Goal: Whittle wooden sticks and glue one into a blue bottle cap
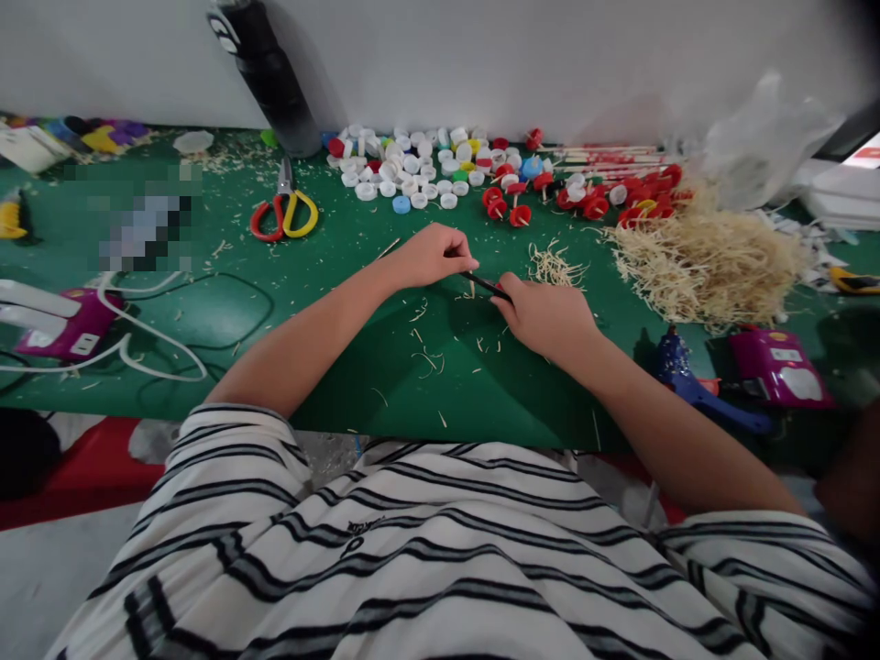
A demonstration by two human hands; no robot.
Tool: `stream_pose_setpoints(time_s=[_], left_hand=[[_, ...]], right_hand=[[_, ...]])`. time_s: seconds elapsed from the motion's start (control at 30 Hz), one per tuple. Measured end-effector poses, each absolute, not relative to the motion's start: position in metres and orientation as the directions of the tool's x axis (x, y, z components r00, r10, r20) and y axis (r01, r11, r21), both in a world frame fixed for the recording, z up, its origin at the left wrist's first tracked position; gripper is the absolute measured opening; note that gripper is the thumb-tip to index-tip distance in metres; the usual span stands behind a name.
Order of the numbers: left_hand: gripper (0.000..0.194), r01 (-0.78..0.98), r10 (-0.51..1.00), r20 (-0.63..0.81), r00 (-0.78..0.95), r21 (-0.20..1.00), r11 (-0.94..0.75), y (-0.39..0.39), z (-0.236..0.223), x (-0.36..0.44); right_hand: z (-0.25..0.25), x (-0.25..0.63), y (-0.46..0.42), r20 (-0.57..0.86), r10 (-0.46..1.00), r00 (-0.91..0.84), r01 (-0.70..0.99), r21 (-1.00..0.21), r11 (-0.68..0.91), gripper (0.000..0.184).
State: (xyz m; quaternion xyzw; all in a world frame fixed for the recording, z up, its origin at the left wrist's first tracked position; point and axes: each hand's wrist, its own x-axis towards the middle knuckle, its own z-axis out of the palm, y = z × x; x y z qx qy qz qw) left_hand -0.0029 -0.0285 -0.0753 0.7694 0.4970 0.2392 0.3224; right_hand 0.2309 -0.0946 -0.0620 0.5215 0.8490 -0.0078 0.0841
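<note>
My left hand is closed in a pinch over the green table, its fingertips touching the far end of a thin black tool. A thin wooden stick pokes out behind that hand. My right hand is closed round the near end of the same black tool. Both hands meet at the middle of the table, above scattered wood shavings.
Behind lie red-and-yellow scissors, a heap of white, red and blue bottle caps, sticks with red caps, and a pile of wood shavings. A black bottle stands at the wall. Purple devices and a blue glue gun flank me.
</note>
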Motion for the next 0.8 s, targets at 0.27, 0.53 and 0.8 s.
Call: stream_pose_setpoints(time_s=[0.27, 0.53, 0.8], left_hand=[[0.022, 0.543, 0.934, 0.019, 0.357, 0.809, -0.224, -0.026, -0.081, -0.005], [0.022, 0.524, 0.935, 0.012, 0.354, 0.826, -0.209, -0.030, -0.080, -0.006], [0.026, 0.571, 0.933, 0.018, 0.360, 0.786, -0.236, -0.033, -0.075, -0.004]], right_hand=[[-0.059, 0.231, -0.095, -0.216, 0.878, -0.427, 0.888, 0.085, 0.453, 0.050], [-0.057, 0.236, -0.097, -0.264, 0.860, -0.436, 0.875, 0.098, 0.474, 0.050], [-0.060, 0.243, -0.098, -0.237, 0.860, -0.453, 0.861, 0.134, 0.490, 0.048]])
